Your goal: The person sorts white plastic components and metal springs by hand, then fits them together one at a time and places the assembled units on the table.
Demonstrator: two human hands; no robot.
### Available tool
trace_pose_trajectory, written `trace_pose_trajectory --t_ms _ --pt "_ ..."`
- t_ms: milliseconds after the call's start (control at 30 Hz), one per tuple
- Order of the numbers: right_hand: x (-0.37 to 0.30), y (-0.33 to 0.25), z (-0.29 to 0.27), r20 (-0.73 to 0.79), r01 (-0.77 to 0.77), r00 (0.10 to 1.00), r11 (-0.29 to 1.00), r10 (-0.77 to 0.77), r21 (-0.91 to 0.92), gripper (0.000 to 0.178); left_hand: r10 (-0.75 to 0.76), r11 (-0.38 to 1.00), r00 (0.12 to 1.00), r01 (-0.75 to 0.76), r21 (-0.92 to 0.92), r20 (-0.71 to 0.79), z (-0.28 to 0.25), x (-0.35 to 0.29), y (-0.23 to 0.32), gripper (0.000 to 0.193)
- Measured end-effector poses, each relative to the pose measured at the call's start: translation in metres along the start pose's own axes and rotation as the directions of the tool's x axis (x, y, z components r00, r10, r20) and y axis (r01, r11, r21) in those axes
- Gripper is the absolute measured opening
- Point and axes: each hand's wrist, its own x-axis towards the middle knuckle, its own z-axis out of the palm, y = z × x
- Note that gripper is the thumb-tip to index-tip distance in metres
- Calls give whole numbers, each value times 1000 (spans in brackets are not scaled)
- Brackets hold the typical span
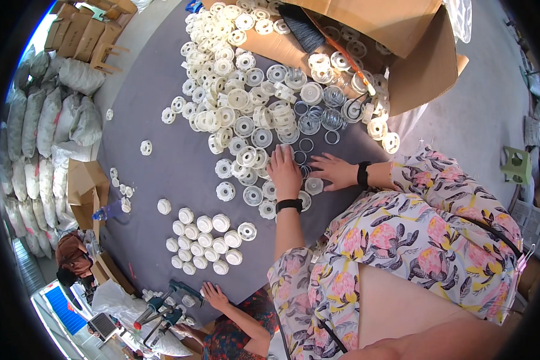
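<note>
Both hands [309, 173] flat among white plastic reels [246, 126] on grey table [156, 174]

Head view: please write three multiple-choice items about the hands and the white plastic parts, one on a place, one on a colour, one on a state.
1. Where does the tidy cluster of white caps stand?
A. on the grey mat
B. inside the cardboard box
C. on a chair
2. What colour are the wristbands?
A. red
B. black
C. white
3. How is the left hand?
A. clenched in a fist
B. flat, palm down
C. raised in the air

Key: 1 A, the caps stand together on the mat. 2 B, both wrists carry black bands. 3 B, its fingers lie spread over the loose white parts.
</note>
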Motion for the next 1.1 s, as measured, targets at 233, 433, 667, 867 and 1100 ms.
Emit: trace_pose_trajectory --t_ms 233,433,667,867,1100 --pt "-34 14 -3 -112 12 994 1000 -13 -9 50 -244 953 948 274 -132 206 -7 11 1 50" --pt "-42 17 -5 -156 21 987 988 -45 -153 46 -109 994 977 104 37 182 -6 -17 9 58" --pt "-43 24 -19 -206 -19 977 980 61 198 35 -339 878 932 264 -399 -129 -32 -62 42 62" --pt "-21 -8 -29 -17 -138 980 744 197 654 19 -623 306 768 410 -859 145 -8 -131 90 62" --pt "-4 -12 9 57 -111 994 761 96 639 29 -634 566 773 459 -684 -6 16 -155 98 41"
